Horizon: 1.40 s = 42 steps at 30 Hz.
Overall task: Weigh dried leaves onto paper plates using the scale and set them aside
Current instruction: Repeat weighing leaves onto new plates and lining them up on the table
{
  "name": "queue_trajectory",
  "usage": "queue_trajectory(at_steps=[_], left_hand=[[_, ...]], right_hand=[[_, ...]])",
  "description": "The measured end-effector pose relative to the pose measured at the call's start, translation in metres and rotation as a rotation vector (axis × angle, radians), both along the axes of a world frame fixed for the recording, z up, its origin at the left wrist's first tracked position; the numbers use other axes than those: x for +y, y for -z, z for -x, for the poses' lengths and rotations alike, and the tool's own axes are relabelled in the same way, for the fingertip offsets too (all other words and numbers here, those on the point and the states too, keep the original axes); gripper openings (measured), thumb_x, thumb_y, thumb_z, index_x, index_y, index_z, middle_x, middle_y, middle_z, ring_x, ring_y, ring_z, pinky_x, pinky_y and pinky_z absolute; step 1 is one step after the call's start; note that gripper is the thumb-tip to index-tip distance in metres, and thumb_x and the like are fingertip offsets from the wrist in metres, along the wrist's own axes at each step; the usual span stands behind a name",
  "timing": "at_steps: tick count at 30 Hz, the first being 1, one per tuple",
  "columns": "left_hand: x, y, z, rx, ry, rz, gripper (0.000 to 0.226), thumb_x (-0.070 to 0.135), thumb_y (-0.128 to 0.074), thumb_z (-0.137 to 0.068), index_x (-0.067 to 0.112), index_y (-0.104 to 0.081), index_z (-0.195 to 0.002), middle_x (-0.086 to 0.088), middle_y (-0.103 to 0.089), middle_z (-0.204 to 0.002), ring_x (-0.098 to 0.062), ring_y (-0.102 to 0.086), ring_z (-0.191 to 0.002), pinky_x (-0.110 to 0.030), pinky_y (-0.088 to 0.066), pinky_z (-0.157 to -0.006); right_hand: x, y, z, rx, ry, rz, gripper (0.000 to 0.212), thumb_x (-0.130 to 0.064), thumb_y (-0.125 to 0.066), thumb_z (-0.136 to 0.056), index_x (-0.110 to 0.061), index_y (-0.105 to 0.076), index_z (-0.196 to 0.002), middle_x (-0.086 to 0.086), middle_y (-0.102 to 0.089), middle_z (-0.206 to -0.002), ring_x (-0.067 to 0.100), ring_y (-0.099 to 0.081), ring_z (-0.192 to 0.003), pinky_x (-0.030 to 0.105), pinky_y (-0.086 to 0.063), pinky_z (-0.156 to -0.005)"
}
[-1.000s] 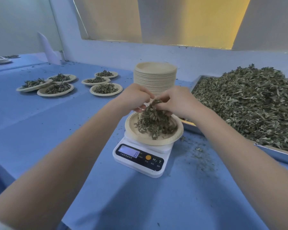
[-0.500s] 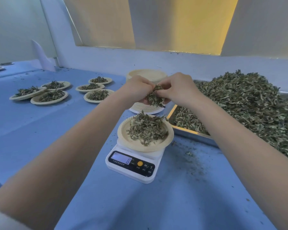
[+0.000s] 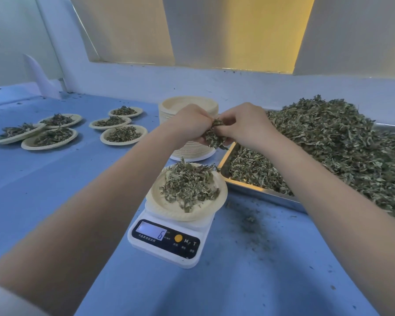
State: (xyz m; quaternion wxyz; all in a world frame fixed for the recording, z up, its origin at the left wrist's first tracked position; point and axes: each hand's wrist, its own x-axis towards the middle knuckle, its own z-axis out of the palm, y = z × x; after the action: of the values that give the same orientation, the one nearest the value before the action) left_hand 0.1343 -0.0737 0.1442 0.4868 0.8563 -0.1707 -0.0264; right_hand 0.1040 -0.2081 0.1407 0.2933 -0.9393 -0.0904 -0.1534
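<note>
both hands, left hand (image 3: 188, 123) and right hand (image 3: 245, 125), pinch a leaf clump (image 3: 213, 135) with curled fingers, above the plate (image 3: 156, 197) on the scale (image 3: 167, 242).

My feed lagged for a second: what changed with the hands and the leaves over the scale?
Both hands, left hand and right hand, lifted a clump of leaves off the pile, up and away from the plate. Their grip on it stays. Plate and scale have not moved.

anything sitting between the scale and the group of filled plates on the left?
Nothing: in the head view only bare blue table cover lies between the scale and the filled plates, though the left forearm crosses part of it.
</note>
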Motion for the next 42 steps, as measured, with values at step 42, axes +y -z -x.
queue_trajectory(at_steps=[42], left_hand=[[0.025, -0.024, 0.009, 0.044, -0.131, -0.157, 0.021, 0.0, -0.039, -0.089, 0.001, -0.059, -0.095, -0.012, -0.053, -0.085, -0.015, -0.046, -0.06, -0.023, -0.038, -0.051]], right_hand=[[0.027, -0.017, -0.002, -0.032, -0.067, -0.021, 0.012, -0.029, -0.075, -0.079, -0.024, -0.074, -0.09, -0.013, -0.061, -0.069, -0.005, -0.053, -0.061, 0.013, -0.044, -0.059]])
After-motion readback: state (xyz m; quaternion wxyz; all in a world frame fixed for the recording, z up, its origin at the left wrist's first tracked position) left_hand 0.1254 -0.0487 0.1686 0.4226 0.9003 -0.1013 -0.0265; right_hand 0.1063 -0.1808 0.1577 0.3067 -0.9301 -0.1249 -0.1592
